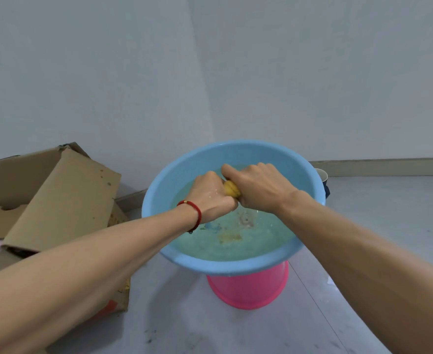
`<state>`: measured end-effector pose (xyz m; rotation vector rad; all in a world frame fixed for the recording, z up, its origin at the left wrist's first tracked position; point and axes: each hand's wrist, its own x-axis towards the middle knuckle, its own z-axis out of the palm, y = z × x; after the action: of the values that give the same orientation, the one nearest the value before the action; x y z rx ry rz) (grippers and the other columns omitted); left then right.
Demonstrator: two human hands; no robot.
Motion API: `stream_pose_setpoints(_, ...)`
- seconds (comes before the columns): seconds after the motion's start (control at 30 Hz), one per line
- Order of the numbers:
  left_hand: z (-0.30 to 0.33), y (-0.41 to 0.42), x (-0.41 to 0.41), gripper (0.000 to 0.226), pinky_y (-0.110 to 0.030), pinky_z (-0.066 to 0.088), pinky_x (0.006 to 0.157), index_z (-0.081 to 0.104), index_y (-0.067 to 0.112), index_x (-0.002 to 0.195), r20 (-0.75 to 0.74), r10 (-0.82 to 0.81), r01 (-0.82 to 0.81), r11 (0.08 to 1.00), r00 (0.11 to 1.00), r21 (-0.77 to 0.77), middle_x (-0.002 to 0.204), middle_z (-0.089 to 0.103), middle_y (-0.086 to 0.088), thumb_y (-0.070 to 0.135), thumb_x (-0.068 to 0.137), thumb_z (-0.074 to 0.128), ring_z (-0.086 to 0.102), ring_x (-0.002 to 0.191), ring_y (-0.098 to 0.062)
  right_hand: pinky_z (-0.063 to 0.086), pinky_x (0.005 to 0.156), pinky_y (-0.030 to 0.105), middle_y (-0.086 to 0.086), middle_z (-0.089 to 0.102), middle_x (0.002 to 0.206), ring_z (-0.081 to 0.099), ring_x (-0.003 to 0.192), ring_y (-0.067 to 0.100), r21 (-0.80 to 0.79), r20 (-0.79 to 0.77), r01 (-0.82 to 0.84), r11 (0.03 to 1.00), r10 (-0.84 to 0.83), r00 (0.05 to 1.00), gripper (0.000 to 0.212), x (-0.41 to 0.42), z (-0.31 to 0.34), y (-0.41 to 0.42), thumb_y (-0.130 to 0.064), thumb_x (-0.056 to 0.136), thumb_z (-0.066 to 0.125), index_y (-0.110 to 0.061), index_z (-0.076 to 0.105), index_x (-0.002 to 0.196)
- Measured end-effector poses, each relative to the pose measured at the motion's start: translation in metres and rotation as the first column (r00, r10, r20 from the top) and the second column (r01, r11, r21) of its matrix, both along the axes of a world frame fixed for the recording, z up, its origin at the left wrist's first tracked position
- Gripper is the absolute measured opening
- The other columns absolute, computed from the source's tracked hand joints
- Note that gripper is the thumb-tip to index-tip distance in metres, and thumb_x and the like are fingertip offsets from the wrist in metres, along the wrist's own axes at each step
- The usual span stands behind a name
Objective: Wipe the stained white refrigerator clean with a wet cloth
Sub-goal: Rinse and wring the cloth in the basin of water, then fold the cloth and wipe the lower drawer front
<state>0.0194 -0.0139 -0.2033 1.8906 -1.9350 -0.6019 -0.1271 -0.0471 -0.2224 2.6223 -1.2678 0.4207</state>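
Both fists clamp a yellow cloth [232,189] at frame centre, left hand [211,196] and right hand [257,189] side by side above a blue basin [156,200] of water on a pink bucket [248,290].

soft even light, faint shadows, wide-angle bending at edges.

The floor [235,333] is pale grey, marked with dark specks and scuffs. A pink bucket [248,290] is stood on it, and a blue basin [184,175] of water is carried on top of that. Flattened cardboard boxes [64,200] are laid on the floor at the left, against the wall.
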Motion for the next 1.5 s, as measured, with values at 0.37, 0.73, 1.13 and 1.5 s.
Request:
stream_pose_setpoints(0.37, -0.003, 0.004, 0.013, 0.035, -0.025, 0.022, 0.046, 0.048, 0.014, 0.073, -0.358, 0.009, 0.125, 0.928, 0.934, 0.351, 0.058, 0.032, -0.003, 0.022, 0.081, 0.081, 0.024, 0.046, -0.018, 0.032, 0.057, 0.036, -0.001, 0.051, 0.08, 0.051, 0.071, 0.034, 0.157, -0.028, 0.028, 0.987, -0.024, 0.999, 0.036, -0.007, 0.013, 0.003, -0.029, 0.086, 0.068, -0.023, 0.046, 0.115)
stream_pose_setpoints(0.73, 0.038, -0.03, -0.089, 0.025, -0.038, 0.065, 0.064, 0.064, 0.005, 0.118, -0.615, -0.376, 0.451, 0.892, 0.693, -0.038, 0.097, 0.064, -0.014, 0.019, 0.097, 0.068, 0.067, 0.079, -0.021, 0.062, 0.076, 0.036, 0.001, 0.071, 0.103, 0.07, 0.09, 0.018, 0.737, 0.327, 0.15, 0.659, -0.542, 0.774, 0.036, -0.162, 0.079, 0.05, -0.053, 0.089, 0.073, -0.022, 0.066, 0.107)
stream_pose_setpoints(1.13, 0.037, 0.096, -0.333, 0.064, -0.047, 0.062, 0.084, 0.06, 0.021, 0.132, -0.647, -0.752, 0.915, 0.342, 0.129, -0.214, 0.108, 0.063, -0.01, -0.013, 0.08, 0.072, 0.068, 0.092, -0.024, 0.056, 0.102, 0.048, 0.002, 0.075, 0.121, 0.071, 0.114, 0.024, 0.845, 0.421, 0.348, 0.405, -0.906, 0.031, 0.033, -0.312, 0.084, 0.314, -0.038, 0.1, 0.066, -0.025, 0.07, 0.129)
stream_pose_setpoints(1.5, 0.047, 0.182, -0.354, 0.077, -0.032, 0.059, 0.088, 0.048, 0.026, 0.139, -0.529, -0.822, 0.87, 0.405, 0.211, -0.281, 0.112, 0.06, 0.0, 0.019, 0.074, 0.09, 0.065, 0.1, -0.019, 0.052, 0.103, 0.05, 0.016, 0.067, 0.132, 0.066, 0.117, 0.028, 0.827, 0.562, 0.094, 0.555, -0.805, -0.193, 0.049, -0.321, 0.083, 0.402, -0.038, 0.098, 0.065, -0.005, 0.062, 0.134)
